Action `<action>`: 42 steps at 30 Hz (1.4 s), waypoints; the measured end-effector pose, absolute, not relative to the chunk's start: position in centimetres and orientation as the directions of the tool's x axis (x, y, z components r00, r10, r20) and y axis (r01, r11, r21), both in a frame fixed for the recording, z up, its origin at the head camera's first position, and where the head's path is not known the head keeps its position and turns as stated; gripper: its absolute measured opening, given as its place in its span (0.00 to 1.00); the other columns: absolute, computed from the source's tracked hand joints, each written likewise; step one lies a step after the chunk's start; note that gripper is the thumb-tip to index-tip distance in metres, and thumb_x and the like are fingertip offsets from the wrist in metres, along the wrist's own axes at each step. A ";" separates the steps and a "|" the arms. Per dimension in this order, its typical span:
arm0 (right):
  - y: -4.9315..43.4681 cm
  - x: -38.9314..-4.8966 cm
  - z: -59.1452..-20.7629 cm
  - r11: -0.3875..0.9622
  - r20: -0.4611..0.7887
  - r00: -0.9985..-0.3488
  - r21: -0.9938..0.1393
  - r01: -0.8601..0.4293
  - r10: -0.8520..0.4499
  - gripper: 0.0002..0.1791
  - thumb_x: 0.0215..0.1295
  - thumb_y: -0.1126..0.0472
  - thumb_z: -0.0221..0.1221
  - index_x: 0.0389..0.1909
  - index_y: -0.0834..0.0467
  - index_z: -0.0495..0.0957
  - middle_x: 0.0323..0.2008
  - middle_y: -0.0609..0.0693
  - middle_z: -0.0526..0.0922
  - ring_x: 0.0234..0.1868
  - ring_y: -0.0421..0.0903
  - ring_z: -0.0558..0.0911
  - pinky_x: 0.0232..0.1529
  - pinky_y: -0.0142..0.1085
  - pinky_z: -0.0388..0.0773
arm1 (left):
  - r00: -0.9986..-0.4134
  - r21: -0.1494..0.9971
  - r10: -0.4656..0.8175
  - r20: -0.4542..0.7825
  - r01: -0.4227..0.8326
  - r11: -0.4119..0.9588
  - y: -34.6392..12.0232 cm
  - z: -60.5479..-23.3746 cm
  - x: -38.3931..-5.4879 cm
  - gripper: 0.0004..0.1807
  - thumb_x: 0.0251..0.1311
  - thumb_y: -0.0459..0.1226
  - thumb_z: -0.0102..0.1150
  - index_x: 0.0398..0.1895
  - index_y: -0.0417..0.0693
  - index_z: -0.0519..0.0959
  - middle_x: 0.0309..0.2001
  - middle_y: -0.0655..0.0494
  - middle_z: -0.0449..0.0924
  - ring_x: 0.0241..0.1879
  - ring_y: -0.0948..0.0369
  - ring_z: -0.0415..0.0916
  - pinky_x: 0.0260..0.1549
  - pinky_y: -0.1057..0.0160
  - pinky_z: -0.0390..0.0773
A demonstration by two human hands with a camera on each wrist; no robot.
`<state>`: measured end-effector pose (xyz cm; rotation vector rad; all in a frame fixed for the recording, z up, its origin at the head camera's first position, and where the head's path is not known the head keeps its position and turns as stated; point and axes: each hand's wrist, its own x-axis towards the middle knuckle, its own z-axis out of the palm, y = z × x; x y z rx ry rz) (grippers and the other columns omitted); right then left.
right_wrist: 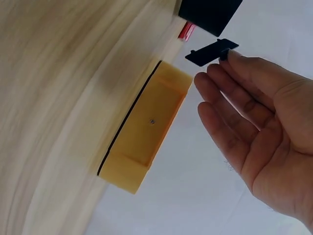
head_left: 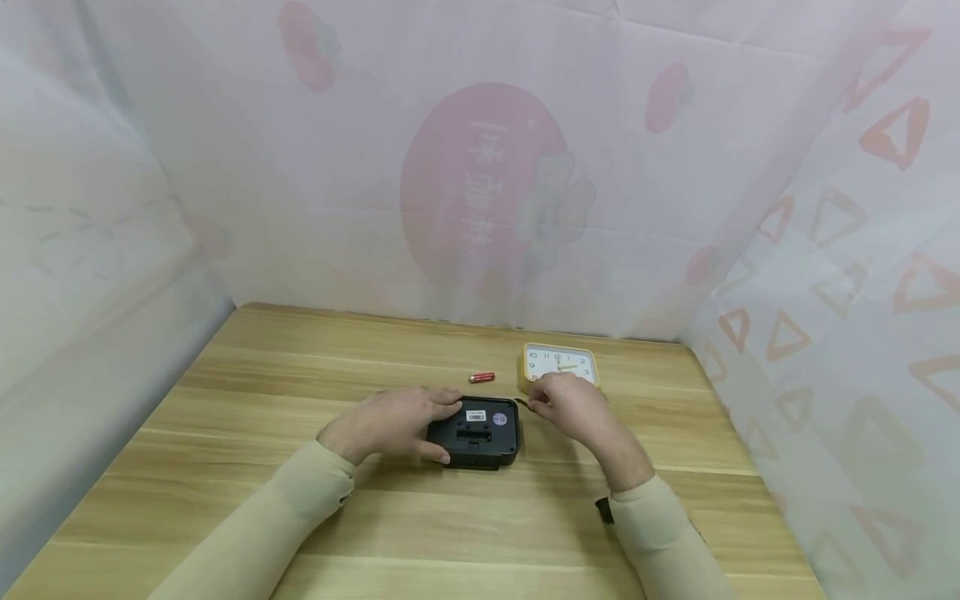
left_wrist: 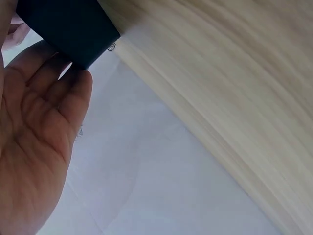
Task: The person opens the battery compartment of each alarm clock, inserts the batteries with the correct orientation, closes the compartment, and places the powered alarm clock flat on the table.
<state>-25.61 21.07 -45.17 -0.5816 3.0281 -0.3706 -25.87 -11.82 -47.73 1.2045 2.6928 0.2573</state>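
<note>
From where I stand, the black rectangular plastic case lies back-up on the wood-grain table, its long axis running left to right across the person. The left hand grips its left end, fingers over the far edge and thumb at the near edge. The right hand pinches a thin black plastic battery cover between thumb and finger, just off the case's far right corner.

The relation that counts: the long, narrow battery slot sits leftward and nearer the person from the right hand. It runs along the case's length, while the cover is held at a slant to it. The slot's inside is too dark for me to say whether anything sits in it.

A small red cylindrical battery lies beyond the case; a yellow-framed, white-faced clock lies face up beside the right hand.
</note>
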 end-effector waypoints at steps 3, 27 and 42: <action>21.5 -26.0 -45.3 0.909 -0.012 -0.932 -0.224 -0.351 -0.363 0.06 0.80 0.59 0.76 0.39 0.51 0.95 0.39 0.45 0.96 0.36 0.40 0.86 0.44 0.43 0.90 | -0.662 0.256 0.743 -0.099 0.705 0.662 -11.7 -47.7 -25.8 0.51 0.73 0.62 0.80 0.88 0.42 0.74 0.92 0.45 0.69 0.89 0.45 0.72 0.89 0.43 0.74; 23.1 -26.2 -46.4 0.946 -0.130 -0.941 -0.136 -0.294 -0.311 0.07 0.77 0.64 0.77 0.35 0.53 0.93 0.35 0.46 0.93 0.34 0.43 0.81 0.41 0.43 0.86 | -0.692 0.347 0.714 -0.107 0.647 0.679 -11.5 -47.4 -25.8 0.50 0.71 0.57 0.84 0.87 0.42 0.76 0.92 0.46 0.69 0.88 0.41 0.73 0.87 0.39 0.75; 22.7 -26.5 -46.7 0.926 -0.085 -0.933 -0.185 -0.329 -0.348 0.06 0.85 0.54 0.72 0.42 0.48 0.91 0.38 0.42 0.90 0.36 0.41 0.81 0.42 0.41 0.83 | -0.677 0.327 0.726 -0.122 0.663 0.674 -11.6 -47.4 -25.8 0.50 0.74 0.60 0.80 0.89 0.45 0.74 0.93 0.44 0.66 0.89 0.41 0.71 0.88 0.39 0.75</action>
